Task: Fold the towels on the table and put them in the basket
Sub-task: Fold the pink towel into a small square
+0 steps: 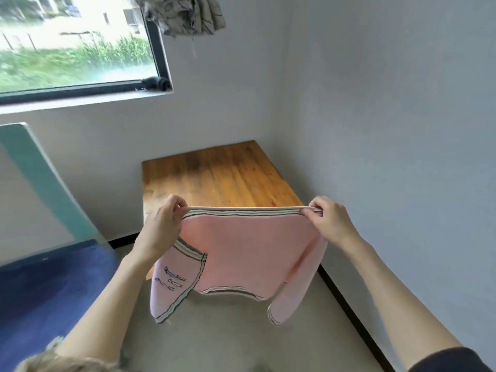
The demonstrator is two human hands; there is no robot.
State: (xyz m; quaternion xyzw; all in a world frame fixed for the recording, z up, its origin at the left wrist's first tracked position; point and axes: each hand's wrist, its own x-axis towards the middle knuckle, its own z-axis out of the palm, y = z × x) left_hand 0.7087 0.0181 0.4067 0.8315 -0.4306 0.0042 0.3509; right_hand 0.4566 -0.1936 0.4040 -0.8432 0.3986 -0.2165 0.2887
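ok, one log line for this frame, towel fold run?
stage: mid-fold | pink towel: held in air above wooden table near edge | left hand: pinching top corner | right hand: pinching top corner | basket: not visible

**A:** what can't you make out here?

**B:** near half of the wooden table (214,173) is behind the pink towel (247,248). Small print on the towel's hanging flap is too blurry to read. The window (75,49) and the bunched cloth (185,14) up top are cropped by the edge, and outside is a smear.

**A:** basket?

**B:** can't see one.
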